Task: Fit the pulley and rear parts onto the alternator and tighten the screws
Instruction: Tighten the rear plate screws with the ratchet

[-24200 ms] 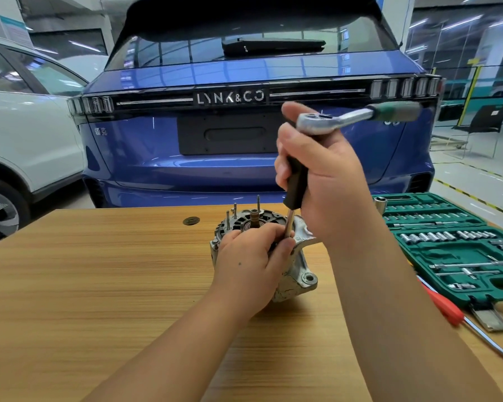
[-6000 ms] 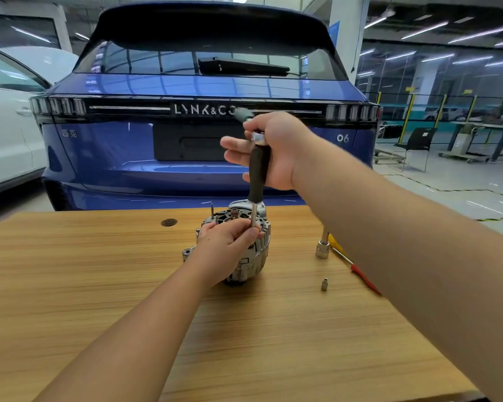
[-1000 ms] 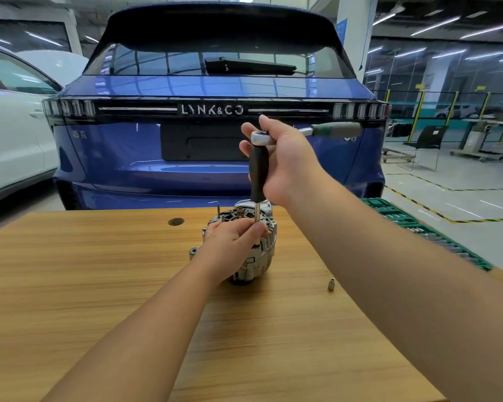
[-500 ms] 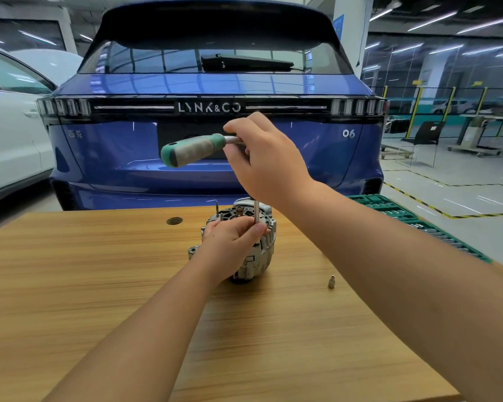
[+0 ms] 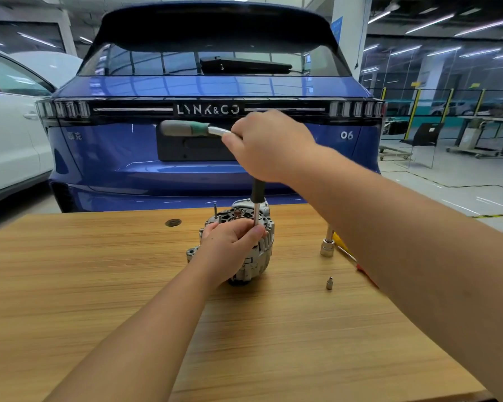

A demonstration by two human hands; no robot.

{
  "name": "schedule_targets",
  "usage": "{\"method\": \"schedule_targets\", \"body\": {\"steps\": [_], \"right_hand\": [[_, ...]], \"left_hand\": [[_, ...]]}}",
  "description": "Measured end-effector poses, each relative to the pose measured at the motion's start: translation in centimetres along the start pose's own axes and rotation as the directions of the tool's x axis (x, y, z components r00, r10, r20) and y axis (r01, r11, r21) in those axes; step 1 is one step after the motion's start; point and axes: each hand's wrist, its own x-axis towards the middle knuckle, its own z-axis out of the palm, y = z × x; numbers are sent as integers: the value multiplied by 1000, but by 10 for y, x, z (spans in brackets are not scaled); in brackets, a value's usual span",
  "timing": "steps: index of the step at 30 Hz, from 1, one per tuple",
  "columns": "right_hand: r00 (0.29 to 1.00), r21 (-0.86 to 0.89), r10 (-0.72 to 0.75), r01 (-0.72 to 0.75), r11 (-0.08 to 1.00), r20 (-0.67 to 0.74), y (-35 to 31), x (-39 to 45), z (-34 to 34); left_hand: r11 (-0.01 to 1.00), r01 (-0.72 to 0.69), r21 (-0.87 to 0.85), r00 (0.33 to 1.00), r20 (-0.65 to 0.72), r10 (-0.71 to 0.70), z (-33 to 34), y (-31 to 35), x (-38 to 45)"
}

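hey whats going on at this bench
A person is tightening a screw on the alternator, which stands on a wooden table. The left hand grips the alternator and steadies the tool's shaft at the bottom. The right hand grips the head of a ratchet, its handle pointing left, above the alternator. A small socket and a larger socket on an extension stand to the right.

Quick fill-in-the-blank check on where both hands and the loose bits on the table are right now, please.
1. The left hand grips the ____.
2. The ratchet handle points toward the person's ____.
3. The small socket stands on the ____.
4. The car behind the table is ____.

Missing words: alternator; left; table; blue
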Motion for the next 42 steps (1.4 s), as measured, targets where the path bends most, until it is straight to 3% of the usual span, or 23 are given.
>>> {"method": "schedule_targets", "body": {"steps": [2, 3, 4, 5, 7, 9, 11, 12, 13, 14, 15, 16, 17, 18, 23, 42], "right_hand": [[987, 90, 103, -114, 989, 124, -6, 8, -15], [968, 265, 166, -213, 941, 189, -7, 11, -19], [932, 489, 236, -347, 800, 276, -7, 11, -20], [876, 674, 283, -481, 560, 390, -7, 9, -19], [808, 817, 254, -568, 101, 531, -5, 1, -10], [822, 855, 242, -474, -209, 515, 0, -3, 8], [842, 872, 329, -290, -394, 428, 2, -8, 23], [851, 908, 403, -181, -378, 337, 3, -10, 29], [850, 969, 491, -81, -235, 191, 6, -14, 35], [843, 998, 537, -8, 57, -23, 8, -18, 39], [838, 915, 478, 58, 400, -262, 13, -22, 44], [840, 744, 333, 118, 658, -428, 17, -25, 48], [851, 569, 180, 159, 807, -493, 19, -27, 49], [864, 449, 71, 187, 874, -498, 22, -27, 50], [929, 383, -66, 214, 899, -365, 22, -22, 44], [966, 414, -110, 201, 888, -233, 20, -29, 35]], "left_hand": [[1000, 0, 3, 1000, 0, 0, 1, -1, 0], [1000, 1, 3, 1000, 0, -1, 1, -1, -1], [1000, 1, -1, 1000, -2, -1, 1, -1, -1], [1000, 2, -8, 1000, -3, -2, 1, -1, -1], [1000, 10, -22, 1000, -4, -10, 0, -1, -1], [1000, 19, -18, 1000, -1, -19, 0, -1, -1], [1000, 27, -2, 1000, 7, -27, 0, -3, 1], [1000, 25, 7, 1000, 2, -25, 1, -3, 2], [1000, 20, 13, 1000, -10, -20, 1, -4, 4], [1000, 15, 14, 1000, -18, -15, 2, -6, 5], [1000, 13, 11, 1000, -18, -13, 2, -7, 7], [1000, 13, 8, 1000, -16, -13, 2, -9, 9], [1000, 13, 4, 1000, -13, -13, 2, -10, 10], [1000, 13, -1, 1000, -11, -13, 2, -11, 10], [1000, 13, -13, 1000, -8, -13, 2, -11, 9], [1000, 9, 0, 1000, -13, -9, 4, -12, 10]]}}
